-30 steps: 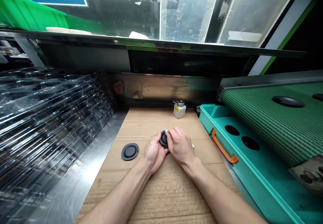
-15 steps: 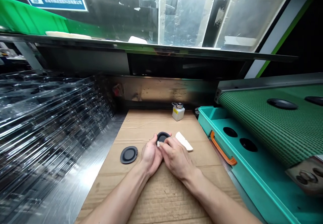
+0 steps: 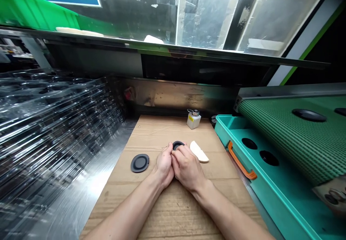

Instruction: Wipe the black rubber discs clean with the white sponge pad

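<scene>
Black rubber disc (image 3: 178, 145) is clasped between the left hand (image 3: 163, 166) and right hand (image 3: 187, 169), which touch; a second disc (image 3: 140, 163) lies apart on the cardboard sheet (image 3: 173, 214).

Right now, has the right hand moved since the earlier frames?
Yes. Against the white bottle, the right hand sits lower in view, nearer the person, and slightly to the left.
</scene>
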### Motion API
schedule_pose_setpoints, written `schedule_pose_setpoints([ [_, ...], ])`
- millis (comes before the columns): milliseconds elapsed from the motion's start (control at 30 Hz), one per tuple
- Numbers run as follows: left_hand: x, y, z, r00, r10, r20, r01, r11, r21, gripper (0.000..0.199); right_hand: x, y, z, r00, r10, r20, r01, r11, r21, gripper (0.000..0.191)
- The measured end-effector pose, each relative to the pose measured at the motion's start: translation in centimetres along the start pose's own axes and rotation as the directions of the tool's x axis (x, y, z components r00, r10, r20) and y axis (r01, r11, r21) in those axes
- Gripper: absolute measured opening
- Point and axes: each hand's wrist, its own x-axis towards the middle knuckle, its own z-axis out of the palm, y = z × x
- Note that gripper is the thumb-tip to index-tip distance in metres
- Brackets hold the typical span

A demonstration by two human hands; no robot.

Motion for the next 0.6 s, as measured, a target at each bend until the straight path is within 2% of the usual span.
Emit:
schedule_pose_setpoints([
  [167, -0.1, -0.2, 0.1, 0.999, 0.028, -0.019, -0.028, 1.0, 0.014, 0.029, -0.2, 0.4, -0.2, 1.0, 0.008, 0.027, -0.007, 1.0, -0.024, 0.017],
  [300, -0.2, 0.1, 0.4, 1.0, 0.014, -0.028, -0.014, 0.999, 0.03, 0.033, -0.1, 0.3, 0.0, 0.999, -0.036, 0.026, 0.036, 0.999, -0.023, 0.016],
  [433, -0.1, 0.8, 0.5, 0.995, 0.046, -0.083, -0.046, 0.999, 0.003, 0.034, -0.2, 0.4, 0.0, 1.0, -0.003, 0.023, 0.004, 0.999, -0.045, 0.017],
  [600, -0.2, 1.0, 0.6, 0.998, -0.009, -0.067, 0.007, 1.0, -0.021, 0.035, -0.3, 0.6, -0.2, 0.998, -0.062, 0.033, 0.062, 0.998, -0.007, 0.018],
])
